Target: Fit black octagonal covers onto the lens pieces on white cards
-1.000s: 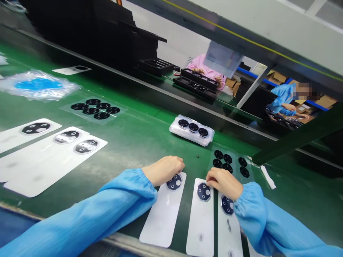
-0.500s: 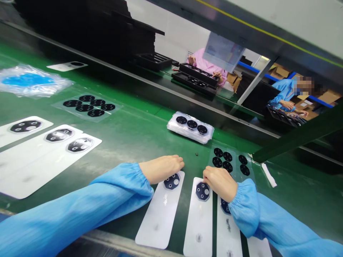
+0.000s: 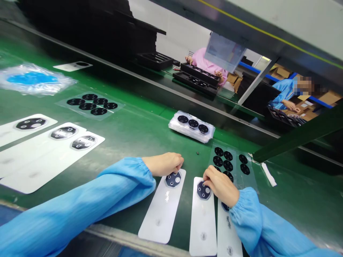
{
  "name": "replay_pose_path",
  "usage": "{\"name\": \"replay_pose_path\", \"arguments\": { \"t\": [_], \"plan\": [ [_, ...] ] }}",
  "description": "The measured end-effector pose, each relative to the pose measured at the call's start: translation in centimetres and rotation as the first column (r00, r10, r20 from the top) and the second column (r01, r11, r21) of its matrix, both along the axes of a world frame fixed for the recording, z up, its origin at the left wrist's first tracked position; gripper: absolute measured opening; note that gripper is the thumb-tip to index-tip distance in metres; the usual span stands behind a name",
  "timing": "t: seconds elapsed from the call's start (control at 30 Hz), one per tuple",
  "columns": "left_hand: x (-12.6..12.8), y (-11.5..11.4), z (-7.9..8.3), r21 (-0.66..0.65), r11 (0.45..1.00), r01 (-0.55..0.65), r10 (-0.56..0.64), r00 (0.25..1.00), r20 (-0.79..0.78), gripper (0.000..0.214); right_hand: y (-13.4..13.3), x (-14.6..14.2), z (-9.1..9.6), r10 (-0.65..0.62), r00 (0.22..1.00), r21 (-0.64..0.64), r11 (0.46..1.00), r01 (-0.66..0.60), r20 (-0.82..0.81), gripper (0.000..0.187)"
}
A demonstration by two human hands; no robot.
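My left hand (image 3: pixel 165 164) is closed in a pinch at the top end of a white rounded panel (image 3: pixel 160 217). Its fingertips touch the edge of a dark octagonal sticker (image 3: pixel 171 180) with ring-shaped holes and a pale disc. On a second white panel (image 3: pixel 203 225), my right hand (image 3: pixel 221 184) pinches at the upper right edge of a similar octagonal sticker (image 3: pixel 203 192). Anything held between either hand's fingertips is too small to make out. Partly under the right wrist lies a third white panel (image 3: pixel 227 233), its sticker mostly hidden.
Several black stickers sit on a clear sheet (image 3: pixel 234 167) at right, others on a sheet (image 3: pixel 91 106) at left. A stack of sticker sheets (image 3: pixel 190 135) lies mid-bench. White panels (image 3: pixel 53 160) and a blue-filled plastic bag (image 3: pixel 34 78) occupy the left. A green post (image 3: pixel 292 135) slants at right.
The view has shifted slightly. My left fingers have curled down towards the sticker's top edge. My right hand stays at its panel, with the thumb and fingertips now showing more clearly.
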State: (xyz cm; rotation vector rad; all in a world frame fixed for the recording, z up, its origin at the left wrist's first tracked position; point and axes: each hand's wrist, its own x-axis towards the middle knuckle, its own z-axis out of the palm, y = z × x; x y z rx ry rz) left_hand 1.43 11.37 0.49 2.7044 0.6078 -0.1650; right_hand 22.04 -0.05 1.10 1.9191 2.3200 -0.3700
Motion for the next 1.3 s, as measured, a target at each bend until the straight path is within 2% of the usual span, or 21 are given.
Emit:
{"name": "replay_pose_path", "arguments": {
  "t": [0.2, 0.27, 0.33, 0.47, 0.67, 0.9, 1.07, 1.3],
  "plan": [
    [0.7, 0.8, -0.6, -0.012, 0.999, 0.044, -0.044, 0.999, -0.006, 0.012, 0.5, 0.0, -0.3, 0.035, 0.999, 0.006, 0.999, -0.035, -0.035, 0.014],
    [0.4, 0.3, -0.7, 0.015, 0.999, 0.047, -0.048, 0.998, 0.032, 0.010, 0.5, 0.1, -0.4, 0.063, 0.998, 0.028, 0.998, -0.063, -0.024, 0.014],
    [0.0, -0.3, -0.6, 0.047, 0.998, 0.044, -0.047, 0.996, 0.074, 0.017, 0.2, 0.1, -0.6, 0.098, 0.995, 0.061, 0.993, -0.098, -0.001, 0.014],
    [-1.0, -1.9, -0.7, 0.109, 0.994, 0.019, -0.036, 0.988, 0.149, 0.025, -0.6, -0.1, -2.0, 0.142, 0.986, 0.156, 0.976, -0.153, 0.083, 0.014],
    [-1.9, -3.6, -1.6, 0.183, 0.983, -0.023, -0.014, 0.980, 0.199, 0.024, -2.2, -0.2, -4.5, 0.157, 0.961, 0.313, 0.923, -0.224, 0.226, 0.022],
    [-2.1, -4.0, -1.7, 0.260, 0.966, 0.008, -0.061, 0.978, 0.197, 0.022, -2.8, -0.3, -4.4, 0.212, 0.931, 0.408, 0.854, -0.324, 0.297, 0.022],
    [-2.2, -4.4, -2.1, 0.305, 0.952, -0.008, -0.057, 0.978, 0.202, 0.026, -3.1, -0.7, -4.0, 0.214, 0.931, 0.439, 0.835, -0.332, 0.297, 0.026],
    [-2.5, -4.8, -1.6, 0.269, 0.963, -0.036, -0.034, 0.967, 0.251, 0.024, -3.5, -0.6, -3.9, 0.163, 0.970, 0.448, 0.864, -0.229, 0.180, 0.024]
  ]
}}
